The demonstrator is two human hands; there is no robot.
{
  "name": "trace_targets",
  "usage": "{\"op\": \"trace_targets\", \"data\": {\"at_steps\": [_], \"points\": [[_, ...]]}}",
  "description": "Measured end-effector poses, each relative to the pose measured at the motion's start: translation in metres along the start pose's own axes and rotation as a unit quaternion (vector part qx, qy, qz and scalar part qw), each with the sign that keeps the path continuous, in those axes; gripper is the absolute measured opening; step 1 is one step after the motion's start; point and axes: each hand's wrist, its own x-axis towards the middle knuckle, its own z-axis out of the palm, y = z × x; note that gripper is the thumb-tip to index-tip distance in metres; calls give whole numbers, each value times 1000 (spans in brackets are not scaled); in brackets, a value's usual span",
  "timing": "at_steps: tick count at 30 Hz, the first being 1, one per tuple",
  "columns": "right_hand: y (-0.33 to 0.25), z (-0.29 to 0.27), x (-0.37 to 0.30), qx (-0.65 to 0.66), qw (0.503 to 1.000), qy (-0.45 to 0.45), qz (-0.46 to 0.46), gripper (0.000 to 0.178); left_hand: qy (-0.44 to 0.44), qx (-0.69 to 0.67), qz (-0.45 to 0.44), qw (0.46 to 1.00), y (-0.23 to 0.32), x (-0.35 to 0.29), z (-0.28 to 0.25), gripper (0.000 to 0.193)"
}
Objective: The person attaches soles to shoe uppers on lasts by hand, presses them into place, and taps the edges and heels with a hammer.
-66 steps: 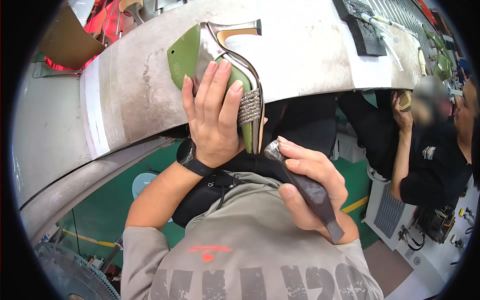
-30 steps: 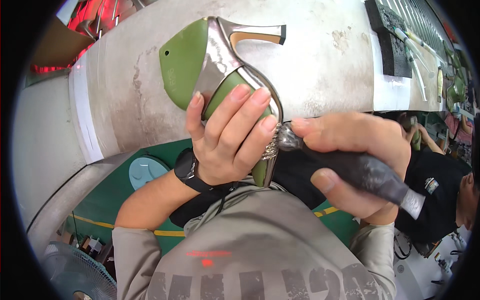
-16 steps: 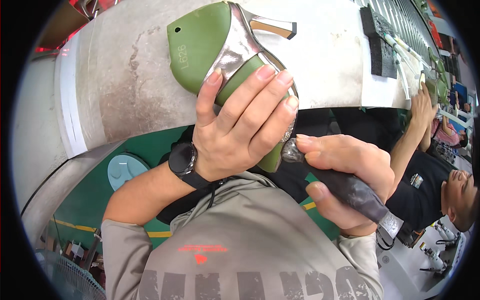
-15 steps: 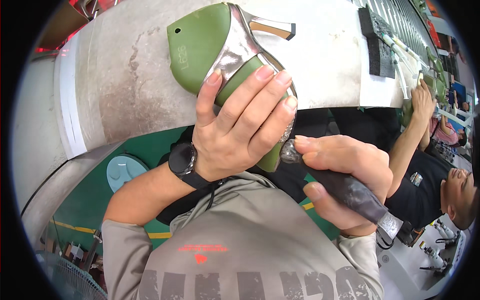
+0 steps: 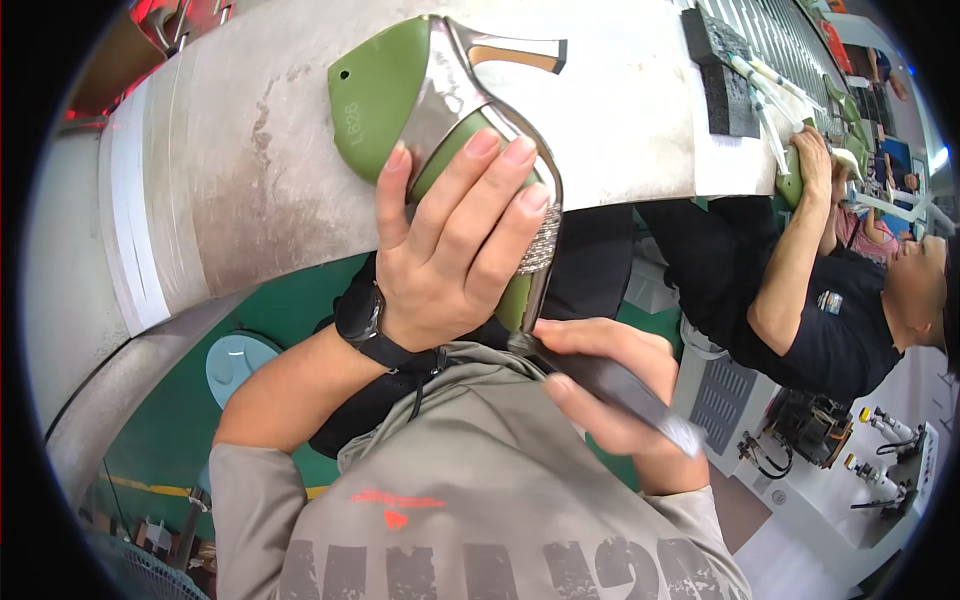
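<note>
A silver high-heeled sandal [image 5: 440, 85] is fitted on a green shoe last [image 5: 375, 105], lying on its side at the edge of the bench. Its slim heel [image 5: 525, 53] points right, and a glittery strap [image 5: 542, 243] crosses near the toe. My left hand [image 5: 440, 245] is closed over the sandal and last, fingers pressed across the upper side. My right hand [image 5: 620, 365] grips a dark-handled tool [image 5: 620, 388] with a silver rear end, smeared by motion. The tool's rounded front end sits at the toe tip; whether it touches cannot be made out.
The pale, stained bench [image 5: 240, 160] curves across the top. Farther right stand a black foam block [image 5: 728, 95] and several white tubes [image 5: 770, 95]. A co-worker in a black shirt [image 5: 830, 310] handles another green last there. A light blue stool [image 5: 240, 365] stands at lower left.
My right hand and the tool have moved left and down, along the sole edge to the toe tip. The sandal has shifted slightly left and turned a little, showing more of the glittery strap.
</note>
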Motion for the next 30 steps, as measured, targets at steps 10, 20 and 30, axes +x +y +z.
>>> {"op": "trace_targets", "data": {"at_steps": [10,20,30], "points": [[2,-7,25,151,978,127,-59,36,-14,-27,6,1000,-4,-3,-1,33],[7,-35,65,161,986,36,-10,31,25,11,10,1000,-4,-14,10,40],[16,-63,112,191,977,-90,11,31,40,35,23,998,-5,-18,14,46]]}}
